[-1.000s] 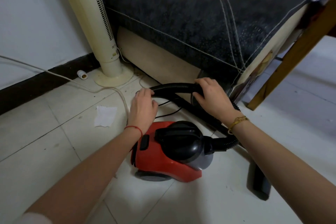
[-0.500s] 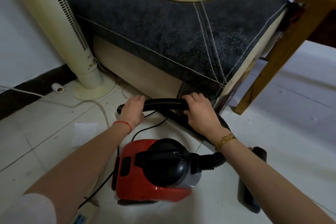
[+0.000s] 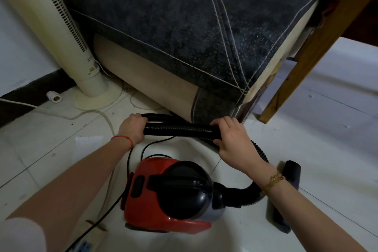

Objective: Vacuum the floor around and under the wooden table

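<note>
Gripping the black hose [image 3: 180,129] with both hands, you hold it level just above the floor [image 3: 327,129], close against the sofa's [image 3: 184,32] lower front corner. Your left hand [image 3: 132,129] wraps the bend at the hose's left end, fingers curled over the top. Your right hand [image 3: 231,139] clamps the right end, fingers over, thumb under. The ribbed stretch between them is bare. From your right hand the hose runs down behind your wrist and loops into the red vacuum [image 3: 169,196], which sits on the floor just below your hands. A black nozzle [image 3: 286,194] lies on the floor right of the vacuum, beside your right forearm. A black cord [image 3: 131,157] trails from the vacuum's left side towards the bottom edge. The table leg [image 3: 296,63] stands right of the sofa corner, near your right hand but apart. A tower fan [image 3: 61,32] stands left of the sofa, its white cable [image 3: 86,111] crossing the floor; a small white plug [image 3: 53,97] lies beside its base.
</note>
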A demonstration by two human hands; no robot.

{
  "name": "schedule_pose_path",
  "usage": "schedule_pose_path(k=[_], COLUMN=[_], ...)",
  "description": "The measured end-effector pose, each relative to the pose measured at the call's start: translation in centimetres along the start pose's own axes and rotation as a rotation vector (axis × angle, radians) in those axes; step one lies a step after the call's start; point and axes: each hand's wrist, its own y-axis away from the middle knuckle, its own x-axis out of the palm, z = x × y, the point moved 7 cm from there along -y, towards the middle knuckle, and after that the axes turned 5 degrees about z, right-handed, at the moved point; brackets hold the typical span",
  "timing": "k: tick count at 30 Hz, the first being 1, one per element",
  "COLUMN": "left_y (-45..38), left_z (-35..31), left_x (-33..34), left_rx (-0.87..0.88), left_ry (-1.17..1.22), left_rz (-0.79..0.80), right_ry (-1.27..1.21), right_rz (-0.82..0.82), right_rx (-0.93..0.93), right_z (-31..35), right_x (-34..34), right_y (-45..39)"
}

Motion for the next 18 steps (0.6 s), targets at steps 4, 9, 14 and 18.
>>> schedule_pose_path(k=[4,9,14,18], left_y=[0.0,0.2,-0.1,0.5], left_z=[2.1,4.9,4.9,5.3], left_x=[0.2,0.5,3.2,3.1], left_rx=[-0.161,-0.506,-0.665,-0.690], left_ry=[0.094,0.620,1.128,1.223], left_rz=[0.044,0.025,0.160,0.164], right_ry=[-0.061,-0.104,-0.113,-0.118], right_rz=[0.032,0.001,0.007,0.016], right_rx=[0.013,0.011,-0.027,-0.045], right_z=[-0.1,0.4,0.9,1.1], right_x=[0.0,-0.4,-0.2,-0.5], right_y=[0.1,-1.1,-1.9,-2.4])
